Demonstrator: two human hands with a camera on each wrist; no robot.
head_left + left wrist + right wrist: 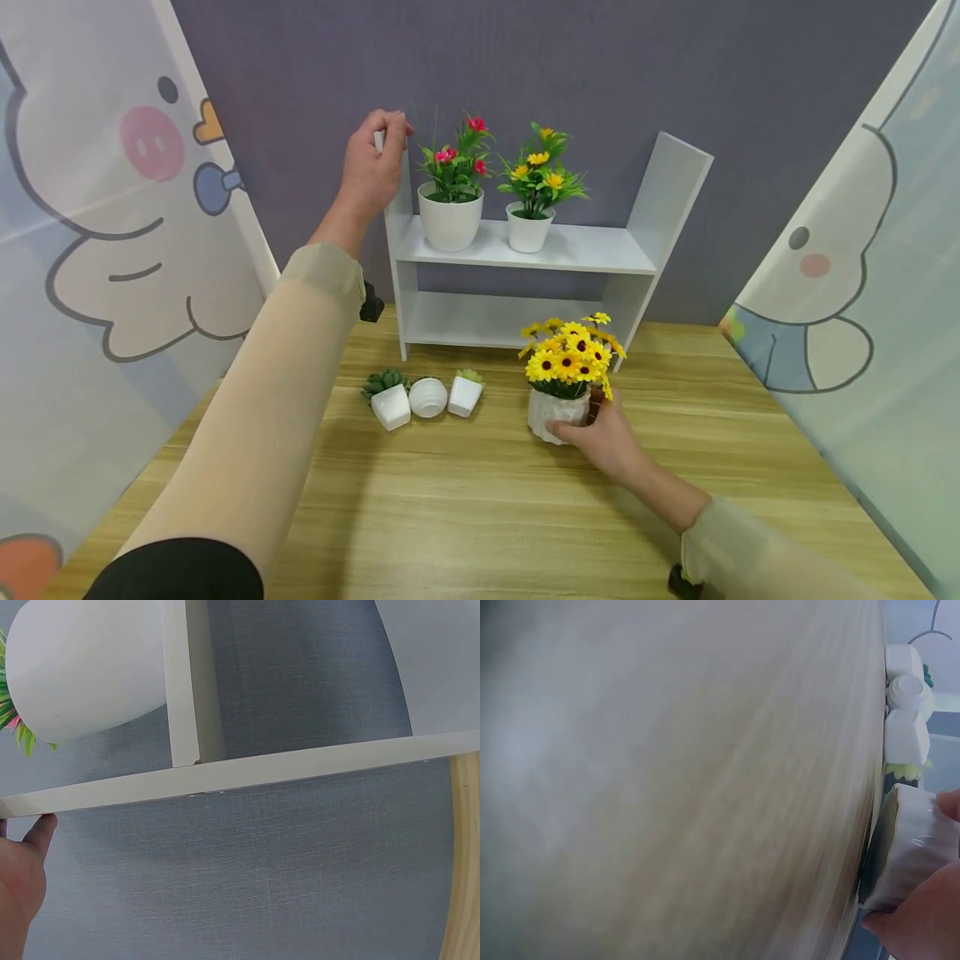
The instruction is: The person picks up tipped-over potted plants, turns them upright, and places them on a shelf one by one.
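Observation:
My left hand [377, 158] grips the upper end of the left side panel of a white shelf [525, 258]; in the left wrist view its thumb lies against the panel edge [262, 771]. At the lower right my right hand [607, 437] holds a white ribbed pot [557, 414] of yellow daisy-like flowers [573, 354], thumb on the near side. The fingers behind the pot are mostly hidden. In the right wrist view the underside of the pot [919, 836] shows, close to the tabletop.
On the upper shelf board stand a white pot with red flowers [452, 215] and a smaller pot with yellow flowers [528, 228]. Three small white pots, a left one [392, 407], a round one [428, 397] and a right one [465, 397], lie tipped on the wooden table [450, 517].

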